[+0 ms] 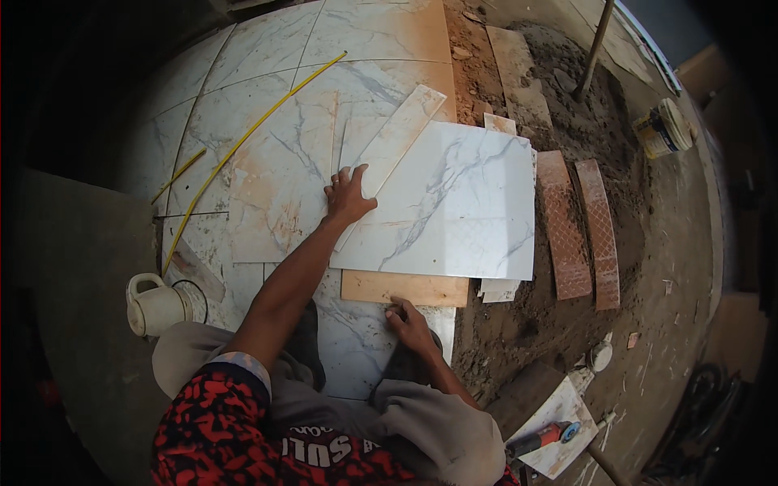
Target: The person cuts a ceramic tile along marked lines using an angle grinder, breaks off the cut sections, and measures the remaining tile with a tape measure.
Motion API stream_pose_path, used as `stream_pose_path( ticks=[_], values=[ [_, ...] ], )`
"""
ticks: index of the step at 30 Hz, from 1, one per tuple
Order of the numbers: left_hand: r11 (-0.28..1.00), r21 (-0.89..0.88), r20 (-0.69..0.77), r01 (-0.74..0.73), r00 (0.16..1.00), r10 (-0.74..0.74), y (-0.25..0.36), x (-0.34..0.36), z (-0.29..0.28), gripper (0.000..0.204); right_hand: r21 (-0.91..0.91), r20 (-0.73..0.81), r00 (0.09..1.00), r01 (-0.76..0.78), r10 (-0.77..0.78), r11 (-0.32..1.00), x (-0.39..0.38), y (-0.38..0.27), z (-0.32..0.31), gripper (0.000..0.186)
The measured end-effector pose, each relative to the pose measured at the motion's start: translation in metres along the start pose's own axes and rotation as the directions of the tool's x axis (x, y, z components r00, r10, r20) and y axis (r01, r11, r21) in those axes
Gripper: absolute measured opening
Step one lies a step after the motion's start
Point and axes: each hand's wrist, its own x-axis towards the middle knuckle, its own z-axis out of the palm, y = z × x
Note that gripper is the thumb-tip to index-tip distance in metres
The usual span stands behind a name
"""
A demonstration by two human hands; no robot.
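My left hand (350, 197) has its fingers spread over the left edge of a glossy white, grey-veined tile (478, 194), beside a narrow tile strip (417, 113) lying aslant. Under the near edge of that tile, a flat light-brown board (405, 287) sticks out. My right hand (412, 326) is at the board's near edge, its fingers curled and the thumb close to the index finger. Whatever is between those fingertips is too small to make out. Left of the glossy tile lies a dusty marbled tile (279, 178).
A thin yellow rod (255, 130) and a shorter yellow piece (190, 166) lie on the tiled floor. At left stands a cream jug (158, 306). Two brown patterned strips (565, 227) rest on wet mortar at right, near a bucket (664, 130). An angle grinder (543, 437) lies lower right.
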Motion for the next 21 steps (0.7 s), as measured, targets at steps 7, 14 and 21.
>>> stream_pose_path(
  ticks=[7,14,21],
  values=[
    [0.989,0.042,0.090,-0.145,0.986,0.141,-0.027,0.048,-0.009,0.089,0.056,-0.097,0.994,-0.046,0.052,0.997,-0.013,0.026,-0.002,0.053],
    [0.959,-0.002,0.206,-0.283,0.938,0.278,-0.048,0.099,-0.029,0.091,-0.015,-0.104,0.986,-0.133,0.131,0.991,-0.024,0.030,-0.011,0.052],
    [0.836,0.210,0.512,-0.507,0.785,0.348,-0.090,0.111,-0.101,0.076,-0.166,-0.057,0.988,-0.154,0.146,0.974,-0.028,0.003,-0.024,0.039]
  ],
)
